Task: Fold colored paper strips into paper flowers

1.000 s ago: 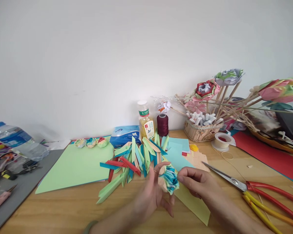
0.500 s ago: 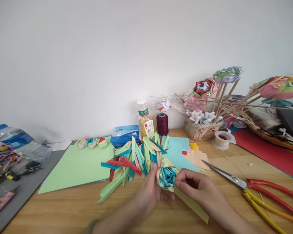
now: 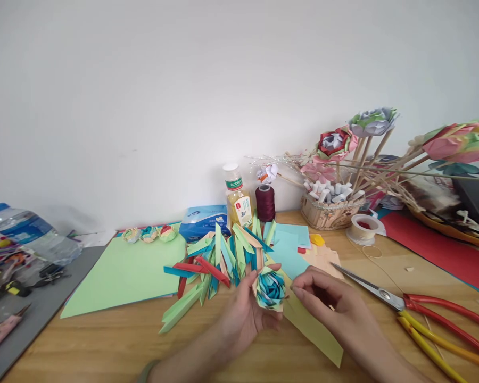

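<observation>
My left hand holds a folded-paper flower, blue at its centre with pale green and peach outer folds. The fingers cup it from behind, and one fingertip shows above its top edge. Just right of the flower, my right hand has thumb and forefinger pinched together, slightly apart from the petals; whatever lies between them is too small to make out. Beneath the hands lies a yellow paper strip. Behind them is a heap of folded paper strips in green, blue, red and peach.
Scissors with red and yellow handles lie at the right, by a thread spool. At the back stand a drink bottle, a maroon thread cone and a basket of paper flowers. Green sheets lie left.
My right hand has drawn a little to the right, off the flower's edge. The flower has tilted slightly in my left hand, and a left fingertip now shows above it.
</observation>
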`<action>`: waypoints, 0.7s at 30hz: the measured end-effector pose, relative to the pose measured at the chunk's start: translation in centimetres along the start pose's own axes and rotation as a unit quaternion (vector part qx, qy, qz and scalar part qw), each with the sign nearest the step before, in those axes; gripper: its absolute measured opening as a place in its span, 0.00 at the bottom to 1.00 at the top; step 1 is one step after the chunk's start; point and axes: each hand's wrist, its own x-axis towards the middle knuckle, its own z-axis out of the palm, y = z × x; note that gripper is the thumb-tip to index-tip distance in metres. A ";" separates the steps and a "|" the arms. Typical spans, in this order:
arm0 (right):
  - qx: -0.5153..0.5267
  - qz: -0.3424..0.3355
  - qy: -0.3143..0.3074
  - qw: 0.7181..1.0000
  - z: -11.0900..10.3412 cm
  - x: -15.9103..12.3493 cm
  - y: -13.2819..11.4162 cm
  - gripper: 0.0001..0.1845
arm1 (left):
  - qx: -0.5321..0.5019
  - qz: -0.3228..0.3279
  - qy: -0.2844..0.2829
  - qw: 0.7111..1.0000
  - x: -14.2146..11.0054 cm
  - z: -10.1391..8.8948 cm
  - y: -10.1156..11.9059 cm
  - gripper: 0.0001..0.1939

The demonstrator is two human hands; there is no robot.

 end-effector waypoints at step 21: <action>-0.187 -0.221 0.058 0.956 0.1 -0.4 1.1 0.08 | 0.078 0.060 -0.024 0.995 -0.2 0.3 -0.6 0.23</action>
